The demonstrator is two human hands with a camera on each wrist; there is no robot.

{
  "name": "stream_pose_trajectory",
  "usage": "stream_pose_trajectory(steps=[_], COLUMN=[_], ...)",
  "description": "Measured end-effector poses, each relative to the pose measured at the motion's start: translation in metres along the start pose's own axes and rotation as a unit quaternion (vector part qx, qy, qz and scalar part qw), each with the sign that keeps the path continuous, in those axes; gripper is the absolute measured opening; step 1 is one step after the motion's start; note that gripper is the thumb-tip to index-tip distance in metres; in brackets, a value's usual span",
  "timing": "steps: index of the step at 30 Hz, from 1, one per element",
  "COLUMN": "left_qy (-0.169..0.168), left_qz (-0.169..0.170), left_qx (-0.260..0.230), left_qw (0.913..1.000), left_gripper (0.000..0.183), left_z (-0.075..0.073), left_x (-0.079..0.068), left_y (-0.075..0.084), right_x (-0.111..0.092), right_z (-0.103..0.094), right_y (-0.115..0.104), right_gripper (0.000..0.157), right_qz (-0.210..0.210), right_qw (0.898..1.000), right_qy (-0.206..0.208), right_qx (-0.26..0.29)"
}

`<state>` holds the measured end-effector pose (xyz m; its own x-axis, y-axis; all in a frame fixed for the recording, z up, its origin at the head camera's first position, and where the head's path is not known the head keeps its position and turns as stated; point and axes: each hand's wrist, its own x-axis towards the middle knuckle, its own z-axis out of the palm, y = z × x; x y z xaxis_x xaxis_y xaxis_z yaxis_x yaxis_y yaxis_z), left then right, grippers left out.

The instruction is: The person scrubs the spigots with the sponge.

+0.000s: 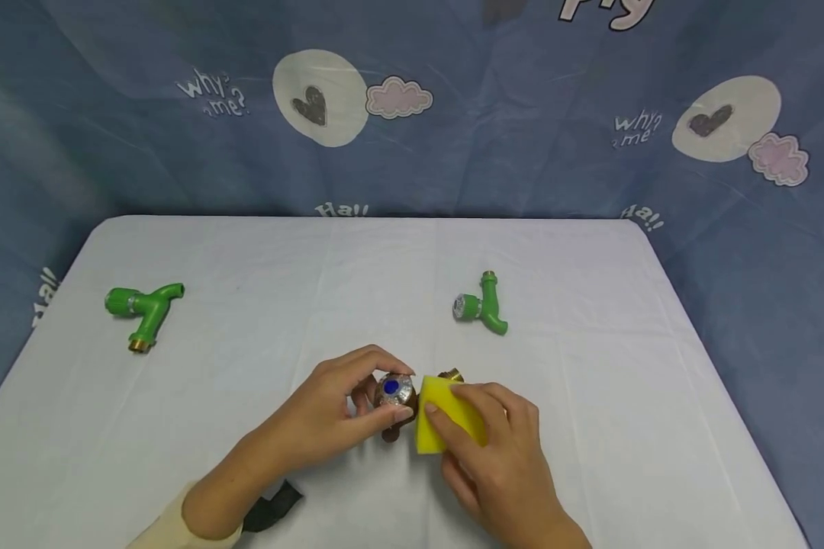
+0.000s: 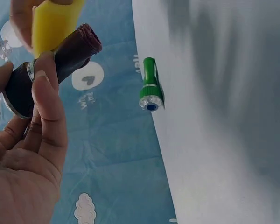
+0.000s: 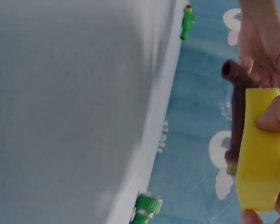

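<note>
My left hand [image 1: 346, 408] grips a dark brown tap [image 1: 388, 435] by its knob end, which has a silvery cap with a blue centre. In the left wrist view the tap's spout [image 2: 79, 51] points up and to the right. My right hand [image 1: 504, 450] pinches a yellow sponge [image 1: 431, 427] between thumb and fingers, against the tap's side. The sponge covers part of the tap body, while its brass threaded end [image 1: 451, 374] shows behind the sponge. From the right wrist view, the sponge [image 3: 261, 158] lies along the brown pipe [image 3: 238, 121].
A green tap [image 1: 152, 313] lies at the left of the white-covered table [image 1: 281, 282]. Another green tap [image 1: 489, 305] lies beyond my right hand. A black strap [image 1: 271, 507] shows by my left forearm. Behind the table hangs a blue printed cloth [image 1: 494, 137].
</note>
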<state>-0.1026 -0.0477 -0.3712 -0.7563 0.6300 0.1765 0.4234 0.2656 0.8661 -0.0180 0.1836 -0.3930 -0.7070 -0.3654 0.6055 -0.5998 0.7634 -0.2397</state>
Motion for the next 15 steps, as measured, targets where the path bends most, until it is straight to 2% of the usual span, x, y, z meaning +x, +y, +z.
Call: stream_pose_trajectory(steps=[8,11,15], left_qy=[0.016,0.023,0.034], left_qz=[-0.070,-0.075,-0.064], left_qx=[-0.020,-0.018,-0.017], left_qw=[0.9972,0.9967,0.9972], left_gripper=[0.033,0.035,0.046], left_z=[-0.001,-0.002,-0.002], left_x=[-0.001,0.000,0.000], left_y=[0.001,0.000,0.000], right_x=[-0.009,-0.010,-0.009], right_z=[-0.003,-0.005,-0.006], right_y=[0.011,0.014,0.014], right_gripper=[0.036,0.038,0.038], right_qz=[0.036,0.048,0.048], right_qw=[0.999,0.999,0.998], right_qy=[-0.004,0.010,0.028], right_qx=[-0.013,-0.013,-0.002])
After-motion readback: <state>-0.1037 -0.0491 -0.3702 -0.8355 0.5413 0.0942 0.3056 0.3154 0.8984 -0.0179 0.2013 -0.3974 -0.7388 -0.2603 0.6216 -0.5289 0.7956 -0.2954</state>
